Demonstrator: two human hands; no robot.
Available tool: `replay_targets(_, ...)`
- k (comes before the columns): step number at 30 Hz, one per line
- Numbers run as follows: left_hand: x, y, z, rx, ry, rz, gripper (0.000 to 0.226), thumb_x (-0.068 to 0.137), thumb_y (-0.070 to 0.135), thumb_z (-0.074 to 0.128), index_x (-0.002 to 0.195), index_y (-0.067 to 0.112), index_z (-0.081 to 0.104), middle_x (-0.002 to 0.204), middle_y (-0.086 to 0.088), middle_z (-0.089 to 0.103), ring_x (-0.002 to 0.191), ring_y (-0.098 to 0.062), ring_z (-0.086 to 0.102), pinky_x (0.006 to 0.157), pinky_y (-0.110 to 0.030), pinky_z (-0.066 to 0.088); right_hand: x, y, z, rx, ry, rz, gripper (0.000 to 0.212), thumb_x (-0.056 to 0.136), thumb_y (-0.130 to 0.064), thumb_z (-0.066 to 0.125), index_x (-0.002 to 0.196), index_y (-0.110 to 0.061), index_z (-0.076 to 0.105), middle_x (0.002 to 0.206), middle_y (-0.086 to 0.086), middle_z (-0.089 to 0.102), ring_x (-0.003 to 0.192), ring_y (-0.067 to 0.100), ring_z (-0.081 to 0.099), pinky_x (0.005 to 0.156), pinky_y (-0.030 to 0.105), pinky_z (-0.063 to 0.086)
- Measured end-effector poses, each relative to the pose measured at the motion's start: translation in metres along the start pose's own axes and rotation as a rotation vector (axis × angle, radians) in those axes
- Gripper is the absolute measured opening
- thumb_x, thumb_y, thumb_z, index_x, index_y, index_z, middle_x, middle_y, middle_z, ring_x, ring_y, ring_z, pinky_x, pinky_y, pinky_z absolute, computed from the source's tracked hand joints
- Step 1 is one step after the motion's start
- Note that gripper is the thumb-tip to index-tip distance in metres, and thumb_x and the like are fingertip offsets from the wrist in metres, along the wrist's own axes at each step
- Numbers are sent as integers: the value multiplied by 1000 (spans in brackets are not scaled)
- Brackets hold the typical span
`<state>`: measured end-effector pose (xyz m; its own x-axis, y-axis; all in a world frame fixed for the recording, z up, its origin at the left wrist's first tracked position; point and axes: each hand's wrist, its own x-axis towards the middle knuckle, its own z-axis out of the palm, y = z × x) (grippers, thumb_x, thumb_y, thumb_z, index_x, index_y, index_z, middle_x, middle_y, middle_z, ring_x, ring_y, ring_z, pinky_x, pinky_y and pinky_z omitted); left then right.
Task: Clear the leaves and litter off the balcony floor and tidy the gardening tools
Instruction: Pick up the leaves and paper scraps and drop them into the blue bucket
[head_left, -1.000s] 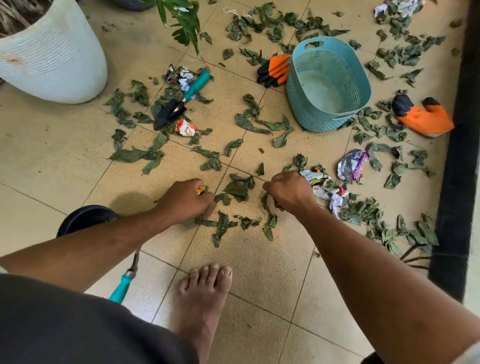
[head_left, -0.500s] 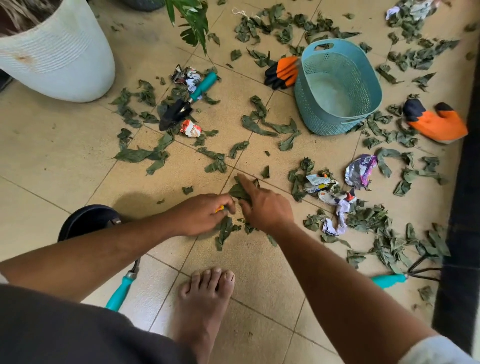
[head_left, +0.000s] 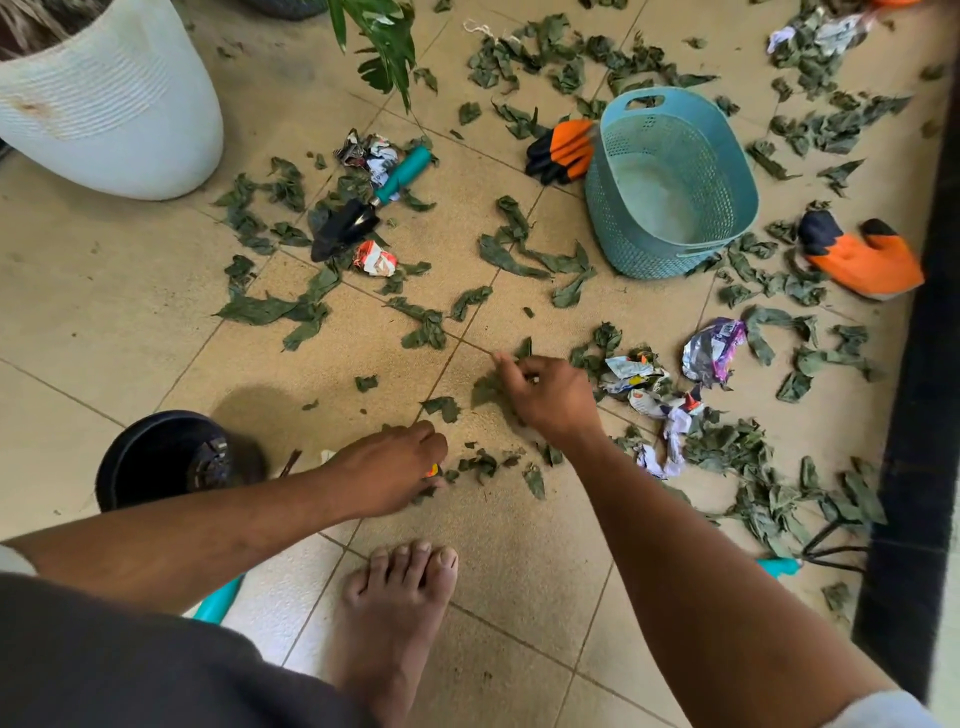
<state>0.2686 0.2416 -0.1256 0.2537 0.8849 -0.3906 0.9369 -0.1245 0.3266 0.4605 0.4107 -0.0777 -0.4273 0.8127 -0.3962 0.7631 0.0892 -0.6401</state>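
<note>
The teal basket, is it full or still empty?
Empty. The basket stands upright on the floor, and its pale bare bottom shows through the open top; no leaves or litter lie inside.

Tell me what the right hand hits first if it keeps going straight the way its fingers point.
The right hand points up-left across the floor. Past the leaf it is pinching, the first thing in that line looks like the leaf cluster on the tile joint, though the exact heading is hard to judge.

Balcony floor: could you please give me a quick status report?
Left hand grips gathered litter. Right hand pinches leaves. Basket empty; trowel not yet tidied.
</note>
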Motion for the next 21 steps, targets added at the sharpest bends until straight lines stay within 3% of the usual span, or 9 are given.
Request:
replay_targets(2,0,-3,-6,-99,-7,-33,26,107,40,59,117,17,52,112,-6,59,90,-28,62,67,-36,44,6,-1,-17,202,-5,79,54,94,-67,63,83,-15,75,70,8,74,51,14,62,46,24,46)
replay_targets(5,3,-2,-26,-258,-31,-115,22,106,37,60,116,19,52,104,-5,65,87,-24,60,67,-37,44,9,5,-39,484,-72,211,40,86,-31,83,90,7,70,90,27,74,63,24,55,49,30,40)
replay_targets(9,8,2,-52,-507,-29,-267,16,102,37,66,110,27,56,86,2,66,63,-13,55,54,-32,36,-1,9,-52,584,-133,267,17,86,-11,78,79,3,71,95,27,75,66,30,55,48,31,38)
replay_targets(11,13,3,-63,-697,-47,-348,12,103,36,66,113,37,61,93,6,70,58,-8,53,53,-26,39,-9,10,-54,648,-150,272,20,90,0,69,72,-8,64,92,22,78,61,27,57,48,29,35)
replay_targets(14,18,2,-75,-1100,-88,-455,22,107,30,60,120,44,71,114,0,76,86,-27,73,67,-38,54,-19,13,-53,719,-195,335,14,95,1,61,96,-12,56,90,22,76,59,26,63,44,25,35)
replay_targets(15,19,2,-78,-1222,-90,-463,24,109,28,56,121,38,75,111,-5,78,86,-29,72,65,-36,54,-22,15,-53,754,-220,366,13,98,-2,61,107,-10,56,88,21,75,59,27,64,43,24,35)
replay_targets(17,20,3,-85,-1389,-73,-453,28,109,22,53,117,20,80,91,-8,74,69,-17,59,52,-26,43,-26,18,-54,781,-250,397,21,102,-9,61,122,-4,59,82,16,70,55,23,61,40,24,37)
replay_targets(19,21,4,-90,-1595,-66,-415,30,105,15,50,109,3,77,80,-6,65,61,-11,47,45,-22,34,-29,18,-55,802,-264,420,27,100,-14,65,123,-1,68,79,10,65,53,19,57,38,23,37)
replay_targets(21,22,7,-94,-1788,-82,-417,29,98,12,44,95,2,72,76,-4,61,58,-10,41,41,-20,30,-30,14,-56,873,-296,470,29,92,-10,70,119,0,72,78,9,64,54,19,57,36,21,37)
